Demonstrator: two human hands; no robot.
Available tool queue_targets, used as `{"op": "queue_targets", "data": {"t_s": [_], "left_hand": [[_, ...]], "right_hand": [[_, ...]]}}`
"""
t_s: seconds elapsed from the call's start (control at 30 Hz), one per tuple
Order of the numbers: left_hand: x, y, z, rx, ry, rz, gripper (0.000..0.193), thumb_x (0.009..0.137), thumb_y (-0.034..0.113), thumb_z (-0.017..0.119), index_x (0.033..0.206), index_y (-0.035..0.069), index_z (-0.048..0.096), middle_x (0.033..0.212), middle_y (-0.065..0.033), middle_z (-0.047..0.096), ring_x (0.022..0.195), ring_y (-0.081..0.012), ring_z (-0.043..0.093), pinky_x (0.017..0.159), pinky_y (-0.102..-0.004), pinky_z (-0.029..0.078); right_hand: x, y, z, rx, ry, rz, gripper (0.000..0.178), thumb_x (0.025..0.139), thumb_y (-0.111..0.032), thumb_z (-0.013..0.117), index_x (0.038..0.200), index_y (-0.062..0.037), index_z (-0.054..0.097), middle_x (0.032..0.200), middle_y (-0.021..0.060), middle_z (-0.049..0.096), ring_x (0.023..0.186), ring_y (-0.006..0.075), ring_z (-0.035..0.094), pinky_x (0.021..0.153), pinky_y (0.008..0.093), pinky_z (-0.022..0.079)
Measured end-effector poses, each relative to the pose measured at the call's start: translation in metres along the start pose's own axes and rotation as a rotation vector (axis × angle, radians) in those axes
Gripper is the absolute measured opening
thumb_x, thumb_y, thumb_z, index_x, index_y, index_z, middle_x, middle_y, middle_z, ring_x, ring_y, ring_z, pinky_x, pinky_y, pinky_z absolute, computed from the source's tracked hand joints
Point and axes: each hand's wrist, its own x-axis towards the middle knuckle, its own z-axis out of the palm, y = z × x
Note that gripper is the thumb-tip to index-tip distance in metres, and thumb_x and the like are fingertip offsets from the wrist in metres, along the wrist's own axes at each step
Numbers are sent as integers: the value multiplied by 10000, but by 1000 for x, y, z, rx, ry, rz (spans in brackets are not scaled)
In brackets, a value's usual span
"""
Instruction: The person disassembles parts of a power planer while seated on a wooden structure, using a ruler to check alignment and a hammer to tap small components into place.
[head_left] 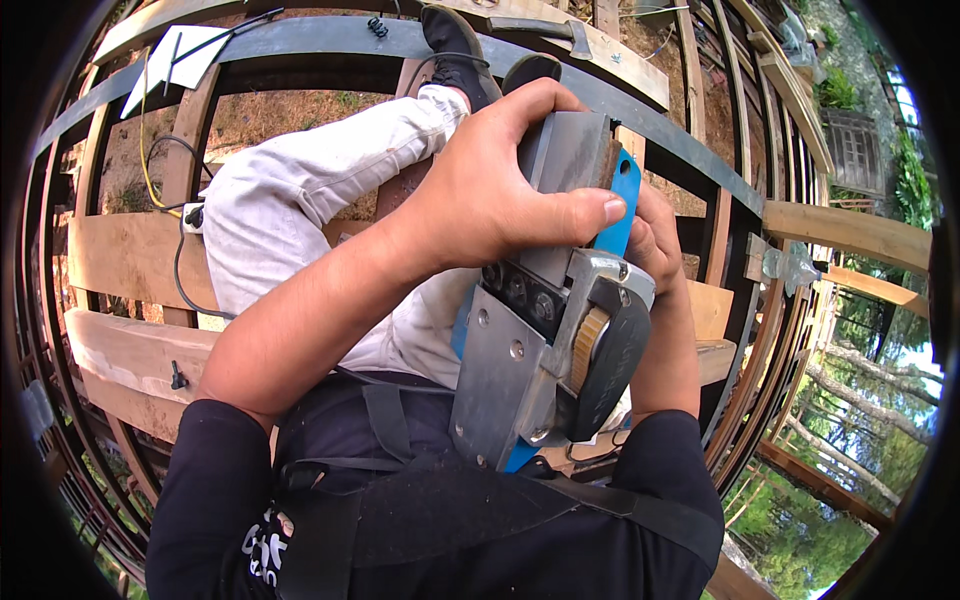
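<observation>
An electric hand planer (497,370) lies sole up across my lap, its grey metal plates and the dark cutter gap showing. On its right side are a black cover (615,350) and a ribbed tan belt or wheel (588,348) beside it. My left hand (495,185) is wrapped round the far end of the planer, its thumb pressed against a flat blue strip (625,195) with a hole. From the right, my right hand (655,240) closes on the planer's side by that strip; the planer and strip partly hide its fingers.
My legs in pale trousers (300,185) rest across wooden boards (140,255) over an open frame. Beyond my shoes, a hatchet (540,30) lies on a plank. At far left are a white angular sheet (190,50) with black rods, and cords by a white socket (193,217).
</observation>
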Motion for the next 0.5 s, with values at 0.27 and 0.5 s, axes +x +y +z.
{"op": "queue_targets", "data": {"t_s": [0.27, 0.5], "left_hand": [[1, -1, 1, 39, 8, 25, 620, 659, 379, 754, 1143, 44, 560, 970, -51, 585, 896, -121, 553, 817, -271, 452], [1, 2, 2, 35, 3, -8, 620, 659, 377, 759, 1137, 38, 558, 971, -52, 590, 906, -119, 554, 827, -275, 454]], "right_hand": [[4, -8, 16, 425, 52, 206, 668, 892, -609, 525, 1101, 20, 601, 889, 59, 609, 725, 102, 563, 606, 206, 422], [-1, 5, 11, 701, 70, 507, 532, 886, -566, 556, 1014, -54, 622, 792, 6, 611, 669, 63, 530, 553, 188, 369]]}}
